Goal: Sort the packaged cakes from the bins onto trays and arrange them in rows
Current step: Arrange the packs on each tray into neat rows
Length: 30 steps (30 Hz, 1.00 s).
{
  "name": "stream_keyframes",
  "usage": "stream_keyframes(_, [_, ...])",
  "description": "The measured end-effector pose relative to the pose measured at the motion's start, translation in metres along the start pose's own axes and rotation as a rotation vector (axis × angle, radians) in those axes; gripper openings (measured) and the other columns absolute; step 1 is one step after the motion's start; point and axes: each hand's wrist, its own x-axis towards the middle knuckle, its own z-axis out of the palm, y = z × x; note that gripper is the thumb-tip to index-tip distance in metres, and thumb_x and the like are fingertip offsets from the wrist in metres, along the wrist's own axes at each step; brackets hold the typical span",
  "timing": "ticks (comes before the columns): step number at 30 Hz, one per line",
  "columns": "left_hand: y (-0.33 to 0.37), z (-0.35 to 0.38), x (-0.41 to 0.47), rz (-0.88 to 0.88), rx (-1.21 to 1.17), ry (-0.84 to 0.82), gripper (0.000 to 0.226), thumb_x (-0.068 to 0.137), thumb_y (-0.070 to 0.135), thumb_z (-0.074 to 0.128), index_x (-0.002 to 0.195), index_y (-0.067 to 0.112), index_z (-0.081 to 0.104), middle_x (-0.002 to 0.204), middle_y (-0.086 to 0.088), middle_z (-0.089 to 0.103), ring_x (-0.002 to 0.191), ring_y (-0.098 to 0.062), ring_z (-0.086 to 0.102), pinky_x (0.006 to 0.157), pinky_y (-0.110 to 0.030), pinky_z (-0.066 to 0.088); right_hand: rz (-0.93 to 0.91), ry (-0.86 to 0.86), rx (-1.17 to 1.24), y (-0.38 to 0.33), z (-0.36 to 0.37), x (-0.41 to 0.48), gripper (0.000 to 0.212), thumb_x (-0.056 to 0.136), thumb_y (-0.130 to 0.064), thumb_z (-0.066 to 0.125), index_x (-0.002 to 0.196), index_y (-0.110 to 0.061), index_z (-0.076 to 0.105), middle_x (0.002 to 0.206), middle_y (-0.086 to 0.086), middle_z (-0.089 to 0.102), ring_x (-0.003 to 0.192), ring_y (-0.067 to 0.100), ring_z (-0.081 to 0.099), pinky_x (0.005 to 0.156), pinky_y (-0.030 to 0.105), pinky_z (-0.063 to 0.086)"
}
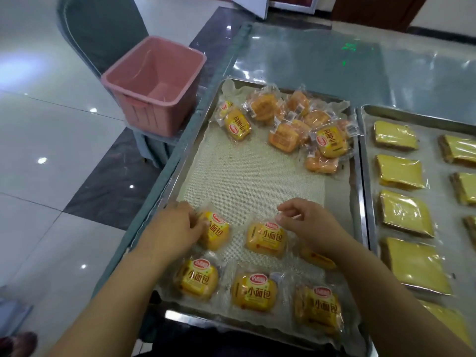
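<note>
There's a pink plastic bin [154, 86] left of the desk [309, 55]. The mesh-lined metal tray [177, 166] holds round orange cakes in clear yellow-label wrappers [255, 292]: six up close in two rows of three, and a far heap [283, 136] too jumbled to count. My left hand [177, 228] fingers grip the back-row left cake [217, 231]. My right hand [309, 222] fingers pinch the back-row middle cake [266, 239] by its wrapper, and that forearm hides most of the third.

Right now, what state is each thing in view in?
pink bin: upright, empty.
left tray: lined, partly filled.
near row: three cakes flat, labels up.
left cake: gripped at its edge by left grip.
middle cake: wrapper corner pinched by right grip.
loose pile: jumbled at the far end, unsorted.
right tray: flat yellow cakes laid in rows.
</note>
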Motion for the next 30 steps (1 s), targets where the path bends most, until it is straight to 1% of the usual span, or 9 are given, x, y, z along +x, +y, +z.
stream_keyframes(3, [-0.002, -0.001, 0.0, 0.122, 0.12, 0.005, 0.038, 0.088, 0.04, 0.058, 0.119, 0.02, 0.05, 0.123, -0.002, 0.048, 0.112, -0.021, 0.046, 0.092, -0.034, 0.04, -0.008, -0.002, 0.005, -0.001, 0.0, -0.001, 0.022, 0.086, -0.032, 0.066, 0.107, -0.027, 0.062, 0.096, -0.014, 0.06, 0.086, 0.002, 0.057, 0.071, 0.022, 0.045])
stream_keyframes(6, [0.0, -0.006, 0.001, 0.299, 0.129, -0.086, 0.062, 0.086, 0.041, 0.06, 0.142, 0.035, 0.034, 0.146, 0.009, 0.03, 0.132, -0.018, 0.026, 0.11, -0.037, 0.028, -0.002, -0.003, 0.021, -0.002, -0.001, -0.002, 0.022, 0.086, -0.032, 0.066, 0.107, -0.028, 0.062, 0.096, -0.013, 0.061, 0.086, 0.003, 0.058, 0.071, 0.022, 0.045])
stream_keyframes(10, [0.009, -0.006, 0.004, 0.293, 0.099, -0.289, 0.064, 0.08, 0.044, 0.068, 0.137, 0.042, 0.039, 0.146, 0.015, 0.024, 0.13, -0.017, 0.022, 0.107, -0.036, 0.028, -0.006, -0.002, 0.01, -0.002, -0.002, -0.003, 0.022, 0.086, -0.034, 0.066, 0.107, -0.029, 0.061, 0.097, -0.013, 0.061, 0.088, 0.003, 0.058, 0.072, 0.023, 0.045])
stream_keyframes(13, [0.012, -0.004, 0.008, 0.277, 0.075, -0.216, 0.052, 0.08, 0.042, 0.069, 0.128, 0.04, 0.05, 0.134, 0.014, 0.033, 0.118, -0.015, 0.029, 0.099, -0.029, 0.031, -0.006, 0.007, 0.016, -0.001, -0.002, -0.003, 0.022, 0.085, -0.036, 0.066, 0.106, -0.03, 0.061, 0.098, -0.013, 0.061, 0.088, 0.003, 0.058, 0.071, 0.023, 0.046])
stream_keyframes(17, [0.013, 0.0, 0.011, 0.248, 0.047, -0.138, 0.051, 0.082, 0.045, 0.065, 0.13, 0.037, 0.047, 0.131, 0.013, 0.035, 0.12, -0.016, 0.031, 0.098, -0.031, 0.035, 0.002, 0.006, 0.04, 0.001, -0.003, -0.004, 0.019, 0.086, -0.034, 0.065, 0.105, -0.032, 0.061, 0.098, -0.014, 0.062, 0.086, 0.002, 0.059, 0.069, 0.022, 0.045])
stream_keyframes(20, [0.016, 0.002, 0.013, 0.251, 0.132, -0.15, 0.051, 0.083, 0.052, 0.06, 0.13, 0.037, 0.047, 0.133, 0.011, 0.037, 0.12, -0.018, 0.033, 0.098, -0.033, 0.039, 0.0, 0.003, 0.017, 0.002, -0.006, -0.002, 0.02, 0.086, -0.035, 0.065, 0.106, -0.031, 0.061, 0.097, -0.014, 0.062, 0.087, 0.002, 0.059, 0.071, 0.023, 0.046])
stream_keyframes(23, [0.021, -0.002, 0.021, 0.248, 0.194, -0.064, 0.051, 0.082, 0.063, 0.052, 0.126, 0.037, 0.052, 0.132, 0.01, 0.043, 0.123, -0.02, 0.034, 0.1, -0.038, 0.038, -0.013, 0.004, 0.0, 0.001, -0.012, 0.002, 0.021, 0.087, -0.035, 0.065, 0.107, -0.032, 0.059, 0.096, -0.014, 0.061, 0.087, 0.003, 0.058, 0.072, 0.021, 0.046])
stream_keyframes(27, [0.04, -0.01, 0.046, 0.286, 0.072, -0.028, 0.049, 0.081, 0.064, 0.052, 0.121, 0.035, 0.055, 0.125, 0.009, 0.051, 0.118, -0.017, 0.044, 0.096, -0.038, 0.043, -0.009, 0.021, -0.052, 0.001, -0.03, 0.014, 0.026, 0.088, -0.036, 0.063, 0.112, -0.029, 0.058, 0.096, -0.017, 0.059, 0.087, 0.001, 0.057, 0.07, 0.017, 0.046])
stream_keyframes(30, [0.059, -0.015, 0.078, 0.293, -0.047, 0.014, 0.047, 0.084, 0.056, 0.057, 0.124, 0.031, 0.052, 0.124, 0.006, 0.053, 0.109, -0.015, 0.053, 0.09, -0.036, 0.047, 0.001, 0.064, -0.111, 0.001, -0.046, 0.028, 0.032, 0.089, -0.036, 0.063, 0.117, -0.023, 0.058, 0.096, -0.016, 0.059, 0.088, 0.002, 0.057, 0.071, 0.02, 0.047])
